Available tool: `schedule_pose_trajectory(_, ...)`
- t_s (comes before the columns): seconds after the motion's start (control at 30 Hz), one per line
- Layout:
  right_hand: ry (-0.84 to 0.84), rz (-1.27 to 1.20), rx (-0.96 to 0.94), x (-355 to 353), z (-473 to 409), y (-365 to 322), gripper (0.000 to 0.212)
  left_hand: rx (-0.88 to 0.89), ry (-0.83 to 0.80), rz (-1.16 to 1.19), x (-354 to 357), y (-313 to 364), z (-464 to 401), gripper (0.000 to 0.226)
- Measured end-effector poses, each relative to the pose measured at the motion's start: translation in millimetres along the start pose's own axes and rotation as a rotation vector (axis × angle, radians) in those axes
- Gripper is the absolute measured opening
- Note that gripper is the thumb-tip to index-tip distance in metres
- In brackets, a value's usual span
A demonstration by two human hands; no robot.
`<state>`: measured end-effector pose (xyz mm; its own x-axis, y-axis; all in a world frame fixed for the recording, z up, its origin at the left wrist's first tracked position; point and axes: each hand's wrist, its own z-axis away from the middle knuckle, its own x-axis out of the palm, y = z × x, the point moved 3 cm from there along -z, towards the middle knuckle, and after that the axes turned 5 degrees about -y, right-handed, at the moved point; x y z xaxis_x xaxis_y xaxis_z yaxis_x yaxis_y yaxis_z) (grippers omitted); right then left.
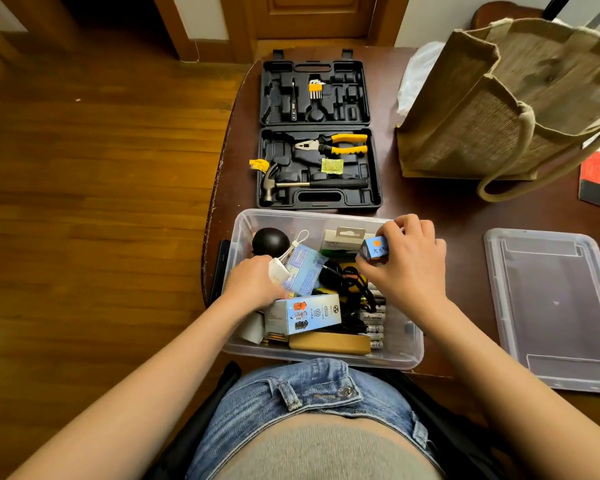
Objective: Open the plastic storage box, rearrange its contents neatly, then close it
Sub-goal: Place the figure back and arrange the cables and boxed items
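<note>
**One head-worn camera, looking down and forward**

There is a single wide-angle view, taken from the seated person's head. It tilts steeply down over the lap and both forearms, which enter from the bottom edge. Closest to the lens and near the centre sits the clear plastic storage box [323,355], on the dark brown wooden counter [458,216]. Farther ahead, toward the top, lies the open black plastic tool case [317,202]. The wooden floor fills the left side. Straight lines bend near the edges. No second view shares this scene.
</note>
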<state>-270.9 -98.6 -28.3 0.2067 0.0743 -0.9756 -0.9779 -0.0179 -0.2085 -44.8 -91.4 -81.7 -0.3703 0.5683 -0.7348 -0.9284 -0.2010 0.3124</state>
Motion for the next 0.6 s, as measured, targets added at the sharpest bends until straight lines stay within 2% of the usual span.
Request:
schedule_pose_trajectory(0.07, 0.016, -0.153, 0.042, -1.6, -0.9, 5.0, 0.038, -0.003, 0.003, -0.015, -0.7, 0.9, -1.0, 0.047)
schedule_pose_trajectory(0.2, -0.014, -0.487, 0.105, -4.0, -1.2, 11.3, 0.032, 0.035, 0.018, 0.038, -1.2, 3.3, -1.3, 0.031)
schedule_pose_trajectory(0.27, -0.069, -0.731, 0.165, -2.7, 0.2, 14.2, 0.024, 0.043, 0.014, 0.115, -2.0, 3.3, -3.3, 0.025)
schedule_pose_trajectory(0.37, -0.26, -1.122, 0.294, 4.5, 1.0, 15.4, 0.023, 0.094, 0.033, 0.21, -5.7, 9.4, -7.4, 0.026)
schedule_pose_trajectory(0.5, -0.486, -1.341, 0.388, 16.1, -1.3, 20.4, 0.031, 0.204, 0.113, 0.253, -14.1, 28.6, -13.0, 0.031)
schedule_pose_trajectory(0.6, -0.81, -1.401, 0.361, 21.8, 4.9, 19.3, 0.039, 0.258, 0.102, 0.272, -16.2, 46.7, -23.0, 0.024)
